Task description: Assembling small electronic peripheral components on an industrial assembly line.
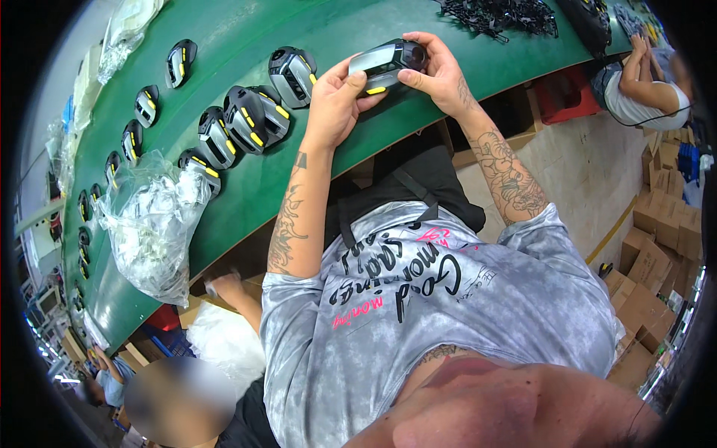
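A grey-and-black plastic device with a yellow piece, shaped somewhat like a computer mouse, is held over the near edge of the green table. My left hand grips its left end, thumb on the grey side. Around the dark, rounded right end curl the thumb and fingers of my right hand. Just left of my left hand stands a like device with yellow strips. Close by, several more sit in a cluster. The underside of the held one is hidden.
More such devices line the table leftward. A clear plastic bag lies at the table's near edge. A tangled black pile is at the far right. Co-workers sit at right and lower left. Cardboard boxes stack at right.
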The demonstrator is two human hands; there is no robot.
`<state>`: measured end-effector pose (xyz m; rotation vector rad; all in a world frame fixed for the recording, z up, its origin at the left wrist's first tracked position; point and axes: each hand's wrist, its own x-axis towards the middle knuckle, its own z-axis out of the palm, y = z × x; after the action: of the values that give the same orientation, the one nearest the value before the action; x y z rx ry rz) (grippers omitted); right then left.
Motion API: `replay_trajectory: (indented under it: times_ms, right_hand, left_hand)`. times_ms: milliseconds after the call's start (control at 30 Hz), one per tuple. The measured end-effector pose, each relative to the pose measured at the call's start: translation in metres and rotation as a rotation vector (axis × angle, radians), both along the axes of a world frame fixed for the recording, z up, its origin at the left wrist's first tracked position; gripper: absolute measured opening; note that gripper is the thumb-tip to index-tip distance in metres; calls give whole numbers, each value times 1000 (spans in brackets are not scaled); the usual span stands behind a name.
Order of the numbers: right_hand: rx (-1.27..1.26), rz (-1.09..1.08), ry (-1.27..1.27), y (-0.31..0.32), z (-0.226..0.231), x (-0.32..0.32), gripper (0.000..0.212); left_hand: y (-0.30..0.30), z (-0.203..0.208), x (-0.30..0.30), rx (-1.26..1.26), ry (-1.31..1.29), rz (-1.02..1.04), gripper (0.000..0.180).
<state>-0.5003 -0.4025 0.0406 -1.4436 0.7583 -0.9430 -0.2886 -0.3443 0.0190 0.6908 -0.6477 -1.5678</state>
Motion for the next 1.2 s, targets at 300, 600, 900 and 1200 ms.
replay_trajectory:
  times_ms: [300, 600, 900, 1200]
  right_hand:
    - [-530, -443, 387, 23, 9, 13, 61]
    - [-506, -485, 659, 32, 16, 14, 40]
    - [-312, -281, 584, 38, 50, 33, 50]
    - [-340, -235, 661, 39, 53, 44, 56]
  left_hand:
    - [3, -4, -8, -38, -107, 115, 35]
    - [2, -6, 0, -92, -34, -6, 36]
    - [3, 0, 4, -75, 16, 36, 38]
    - [2, -4, 3, -100, -50, 125, 36]
